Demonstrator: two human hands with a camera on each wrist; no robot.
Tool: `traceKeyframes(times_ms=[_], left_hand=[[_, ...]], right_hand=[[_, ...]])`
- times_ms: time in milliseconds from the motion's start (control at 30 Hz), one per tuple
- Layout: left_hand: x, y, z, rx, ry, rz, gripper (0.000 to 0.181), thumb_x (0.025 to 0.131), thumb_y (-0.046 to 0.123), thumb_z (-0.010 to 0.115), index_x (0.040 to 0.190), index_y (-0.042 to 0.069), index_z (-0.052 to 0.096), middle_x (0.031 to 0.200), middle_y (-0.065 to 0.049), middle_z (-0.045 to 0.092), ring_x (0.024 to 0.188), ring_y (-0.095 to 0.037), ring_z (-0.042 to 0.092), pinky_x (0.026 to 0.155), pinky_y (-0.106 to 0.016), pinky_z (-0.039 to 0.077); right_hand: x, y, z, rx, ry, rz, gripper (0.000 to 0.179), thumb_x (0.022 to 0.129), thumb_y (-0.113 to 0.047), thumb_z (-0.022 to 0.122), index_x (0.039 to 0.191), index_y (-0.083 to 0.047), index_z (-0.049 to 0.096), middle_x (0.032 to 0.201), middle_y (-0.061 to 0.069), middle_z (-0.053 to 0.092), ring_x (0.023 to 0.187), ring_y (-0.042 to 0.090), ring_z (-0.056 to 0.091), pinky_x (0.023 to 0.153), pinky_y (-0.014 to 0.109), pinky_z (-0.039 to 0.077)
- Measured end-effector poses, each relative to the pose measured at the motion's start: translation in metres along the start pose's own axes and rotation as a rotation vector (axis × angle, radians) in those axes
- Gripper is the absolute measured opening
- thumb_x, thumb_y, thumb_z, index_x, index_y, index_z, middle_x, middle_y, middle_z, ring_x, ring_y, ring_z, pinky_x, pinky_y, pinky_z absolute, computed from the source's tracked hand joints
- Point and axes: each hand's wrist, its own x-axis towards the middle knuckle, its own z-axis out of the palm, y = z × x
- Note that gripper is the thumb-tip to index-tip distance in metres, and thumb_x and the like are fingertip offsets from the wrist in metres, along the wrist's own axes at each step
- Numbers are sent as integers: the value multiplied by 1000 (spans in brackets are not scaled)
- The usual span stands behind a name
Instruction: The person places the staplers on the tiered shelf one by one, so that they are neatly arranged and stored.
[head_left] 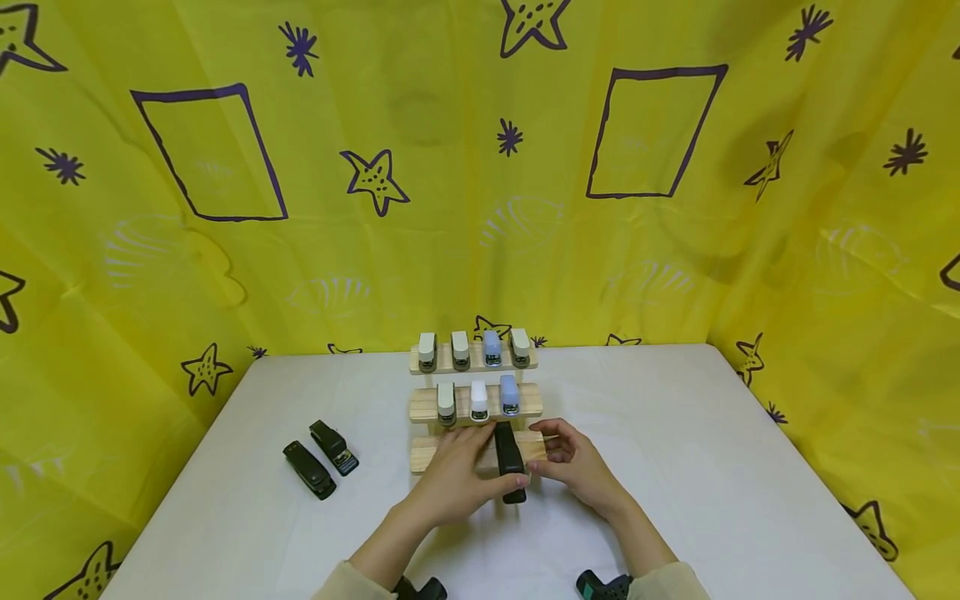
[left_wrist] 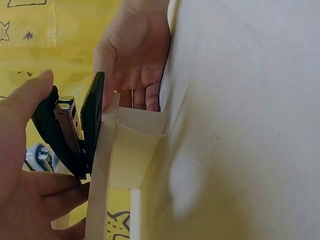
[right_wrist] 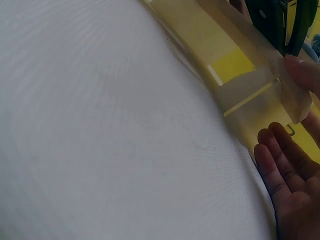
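Note:
My left hand (head_left: 457,471) holds a black stapler (head_left: 508,454) on the lowest step of a tiered wooden rack (head_left: 423,454). The thumb is at the stapler's near end and the fingers at its far end. In the left wrist view, the black stapler (left_wrist: 92,117) stands on the board, its top arm spread from its base. My right hand (head_left: 581,462) grips the right end of that step between thumb and index finger, close beside the stapler. In the right wrist view, the other fingers (right_wrist: 272,162) curl loosely below the board.
Light and blue staplers stand on the two upper steps, such as a white stapler (head_left: 478,400) and a blue stapler (head_left: 509,394). Two black staplers (head_left: 309,469) lie on the white table (head_left: 247,533) to the left. A yellow patterned curtain (head_left: 450,267) surrounds the table.

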Motion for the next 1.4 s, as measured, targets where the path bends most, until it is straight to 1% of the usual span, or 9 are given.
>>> traceKeyframes(times_ms=[200,333,533,633,800,967,1100,1200,1400], left_hand=[[4,0,3,-6,5,-4,103,85,80,63,160,13,41,160,-12,47,149,-41,37,119,-60,33],[6,2,4,-12,12,-5,100,86,77,63,158,11,43,159,-13,49,148,-42,38,119,-60,33],[9,6,5,-1,18,-22,98,88,78,60,158,11,44,157,-12,51,148,-43,39,119,-62,32],[9,7,6,-10,23,-33,96,89,77,61,157,12,45,157,-12,52,148,-43,39,119,-62,32],[11,8,6,-19,29,-30,90,91,72,62,156,11,47,155,-13,53,147,-43,41,119,-62,32],[12,8,6,-22,30,-30,89,92,70,63,155,10,48,154,-14,54,146,-43,43,119,-61,33],[12,8,5,-25,27,-29,88,92,70,63,156,12,48,155,-14,53,146,-42,43,118,-60,33],[12,9,5,-25,26,-26,87,92,69,64,156,12,48,155,-13,53,146,-42,43,118,-60,33],[13,9,5,-31,22,-28,87,91,69,65,156,12,48,155,-11,54,146,-41,42,118,-62,33]], right_hand=[[-1,0,0,9,-2,2,56,86,-7,82,135,-2,57,121,22,63,97,18,66,83,23,56],[-1,-1,-1,-7,-4,-17,53,87,-6,79,135,-2,57,122,21,63,101,18,64,85,23,55],[-2,-2,-1,-8,-10,-36,53,87,-7,79,135,-2,57,122,19,64,104,16,63,87,24,54],[-2,-2,-1,-5,-14,-44,54,88,-9,79,136,-1,57,126,20,62,103,16,62,87,24,54],[-2,-3,-1,-3,-19,-30,55,87,-8,79,137,-3,57,134,22,58,102,17,62,87,24,54],[-1,-2,-1,-5,-35,-45,54,88,-7,78,138,-4,57,137,24,56,102,16,63,87,24,54],[-1,-2,-1,-6,-36,-58,54,88,-7,78,137,-4,57,135,24,58,102,15,63,87,24,54],[-1,-2,0,-12,-36,-62,54,88,-7,78,137,-3,57,131,23,60,102,14,63,87,24,54],[-1,0,0,-19,-35,-52,54,88,-9,80,137,-4,57,123,18,64,102,16,64,86,24,54]])
